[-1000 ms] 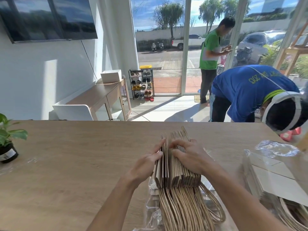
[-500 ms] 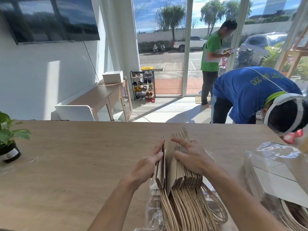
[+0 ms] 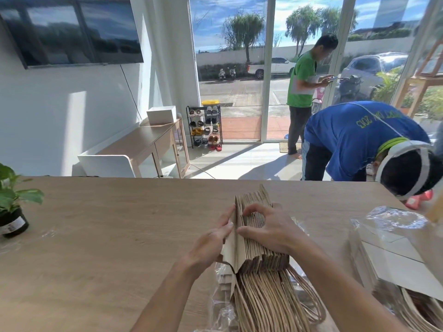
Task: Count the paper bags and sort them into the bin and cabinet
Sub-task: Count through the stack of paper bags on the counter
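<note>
A stack of folded brown paper bags (image 3: 257, 250) stands on edge on the wooden table (image 3: 107, 231), twine handles trailing toward me over clear plastic wrap. My left hand (image 3: 211, 243) holds the leftmost bags, split off from the stack, with its fingers flat along their side. My right hand (image 3: 268, 227) rests on top of the remaining bags, thumb and forefinger curled onto their upper edges at the gap. No bin is in view.
A second pack of paper bags in clear plastic (image 3: 395, 257) lies at the right. A potted plant (image 3: 12, 204) stands at the table's left edge. A person in blue (image 3: 359, 140) bends over beyond the table's far right corner. A wooden cabinet (image 3: 153, 147) stands by the wall.
Both hands stayed on the stack. More bags have been parted to the left side, and my right forefinger has curled down onto the bag edges at the gap.
</note>
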Available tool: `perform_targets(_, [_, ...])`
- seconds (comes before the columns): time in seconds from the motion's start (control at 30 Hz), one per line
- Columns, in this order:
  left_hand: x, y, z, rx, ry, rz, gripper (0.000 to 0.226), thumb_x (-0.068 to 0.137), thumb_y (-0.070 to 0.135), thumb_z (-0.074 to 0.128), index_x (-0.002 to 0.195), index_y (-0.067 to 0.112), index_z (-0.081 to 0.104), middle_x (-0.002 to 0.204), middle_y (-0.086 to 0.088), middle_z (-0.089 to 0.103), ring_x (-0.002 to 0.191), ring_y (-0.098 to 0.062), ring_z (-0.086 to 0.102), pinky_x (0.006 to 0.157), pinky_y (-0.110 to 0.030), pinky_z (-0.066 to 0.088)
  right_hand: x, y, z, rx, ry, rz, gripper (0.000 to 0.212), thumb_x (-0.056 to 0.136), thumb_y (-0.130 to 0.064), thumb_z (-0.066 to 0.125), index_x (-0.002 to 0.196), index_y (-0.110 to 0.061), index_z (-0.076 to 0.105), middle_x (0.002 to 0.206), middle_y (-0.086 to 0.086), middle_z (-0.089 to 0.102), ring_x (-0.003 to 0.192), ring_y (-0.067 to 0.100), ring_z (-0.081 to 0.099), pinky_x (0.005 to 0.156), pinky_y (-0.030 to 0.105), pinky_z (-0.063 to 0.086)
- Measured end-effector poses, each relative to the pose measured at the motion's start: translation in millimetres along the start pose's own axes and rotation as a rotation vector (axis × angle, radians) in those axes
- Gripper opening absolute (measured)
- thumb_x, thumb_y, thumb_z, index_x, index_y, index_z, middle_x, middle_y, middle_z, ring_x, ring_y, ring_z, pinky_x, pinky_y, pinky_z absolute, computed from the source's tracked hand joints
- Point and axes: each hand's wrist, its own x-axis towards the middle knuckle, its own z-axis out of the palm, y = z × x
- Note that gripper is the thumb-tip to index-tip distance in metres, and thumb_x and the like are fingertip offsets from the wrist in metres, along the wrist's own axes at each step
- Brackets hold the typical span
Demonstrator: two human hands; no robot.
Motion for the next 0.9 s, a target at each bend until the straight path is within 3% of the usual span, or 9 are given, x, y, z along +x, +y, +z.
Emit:
perform_targets(0.07, [0.5, -1.0, 0.4, -0.032, -0.011, -0.02, 0.045, 0.105, 0.038, 0.027, 0.146, 0.056, 0.019, 0.157, 0.013, 0.023, 0.135, -0.019, 0.039, 0.094, -0.04, 0.052, -0.3, -0.3, -0.1, 0.015, 0.005, 0.006, 0.033, 0.079, -0.043, 0.067, 0.11, -0.044, 0.056, 0.123, 0.002, 0.038, 0.102, 0.019, 0.047, 0.086, 0.025, 0.036])
perform_targets(0.13, [0.5, -2.1, 0.6, -0.089, -0.035, -0.022, 0.047, 0.104, 0.04, 0.031, 0.148, 0.053, 0.018, 0.156, 0.009, 0.026, 0.125, -0.022, 0.049, 0.079, -0.037, 0.059, -0.3, 0.3, -0.2, 0.03, 0.01, 0.008, 0.032, 0.08, -0.041, 0.065, 0.11, -0.044, 0.055, 0.125, 0.003, 0.039, 0.102, 0.019, 0.045, 0.085, 0.026, 0.037])
perform_targets(0.23, [2.4, -5.2, -1.0, -0.095, -0.056, -0.023, 0.049, 0.105, 0.033, 0.033, 0.149, 0.049, 0.018, 0.156, 0.006, 0.029, 0.124, -0.024, 0.051, 0.08, -0.039, 0.06, 0.7, 1.7, 0.1, 0.02, 0.013, 0.018, 0.048, 0.081, -0.042, 0.064, 0.126, -0.044, 0.047, 0.132, 0.007, 0.038, 0.112, 0.024, 0.048, 0.09, 0.029, 0.04])
perform_targets(0.33, [5.6, -7.1, -3.6, -0.022, -0.093, -0.024, 0.066, 0.102, 0.013, 0.041, 0.151, 0.045, 0.013, 0.156, 0.004, 0.03, 0.123, -0.02, 0.051, 0.081, -0.036, 0.059, 3.1, 5.3, 1.9, 0.009, 0.037, 0.032, 0.086, 0.08, -0.044, 0.065, 0.149, -0.035, 0.015, 0.143, 0.011, 0.034, 0.129, 0.029, 0.041, 0.103, 0.036, 0.035])
perform_targets(0.47, [16.2, -11.5, -7.2, 0.31, -0.088, 0.038, 0.086, 0.093, -0.003, 0.049, 0.152, 0.043, 0.005, 0.152, 0.004, 0.031, 0.102, -0.007, 0.059, 0.081, -0.03, 0.058, 3.5, 8.8, 6.8, 0.161, 0.107, 0.025, 0.093, 0.079, -0.046, 0.068, 0.146, -0.028, 0.004, 0.145, 0.011, 0.037, 0.129, 0.026, 0.042, 0.108, 0.037, 0.035])
perform_targets(0.63, [38.2, -4.2, -13.0, 0.788, -0.092, 0.244, 0.106, 0.085, 0.009, 0.067, 0.15, 0.041, -0.011, 0.156, 0.011, 0.016, 0.133, -0.02, 0.042, 0.097, -0.017, 0.045, 6.2, 9.8, 8.7, 0.343, 0.139, 0.188, 0.062, 0.087, -0.055, 0.055, 0.129, -0.019, 0.025, 0.136, 0.009, 0.043, 0.12, 0.023, 0.047, 0.097, 0.035, 0.04])
perform_targets(0.7, [44.9, 5.0, -17.4, 0.992, -0.11, 0.316, 0.113, 0.082, 0.02, 0.073, 0.152, 0.035, -0.015, 0.161, 0.009, 0.002, 0.143, -0.022, 0.026, 0.111, -0.027, 0.033, 6.0, 15.6, 8.2, 0.423, 0.117, 0.244, 0.053, 0.088, -0.061, 0.046, 0.12, -0.02, 0.036, 0.124, 0.005, 0.05, 0.11, 0.019, 0.05, 0.093, 0.038, 0.042])
perform_targets(0.8, [56.5, 20.6, -25.0, 1.371, -0.15, 0.419, 0.125, 0.076, 0.036, 0.079, 0.149, 0.034, -0.023, 0.16, 0.007, -0.023, 0.148, -0.025, 0.009, 0.118, -0.041, 0.019, 4.2, 24.2, 8.5, 0.54, 0.098, 0.279, 0.062, 0.078, -0.072, 0.037, 0.116, -0.026, 0.053, 0.12, 0.002, 0.06, 0.111, 0.02, 0.054, 0.099, 0.046, 0.042])
perform_targets(0.9, [71.6, 36.3, -24.2, 1.642, -0.23, 0.663, 0.128, 0.072, 0.051, 0.077, 0.151, 0.029, -0.021, 0.162, 0.001, -0.021, 0.149, -0.027, 0.001, 0.121, -0.047, 0.005, -0.6, 24.7, 5.1, 0.622, 0.095, 0.319, 0.05, 0.087, -0.059, 0.032, 0.102, -0.026, 0.067, 0.103, 0.003, 0.07, 0.097, 0.021, 0.064, 0.088, 0.044, 0.052])
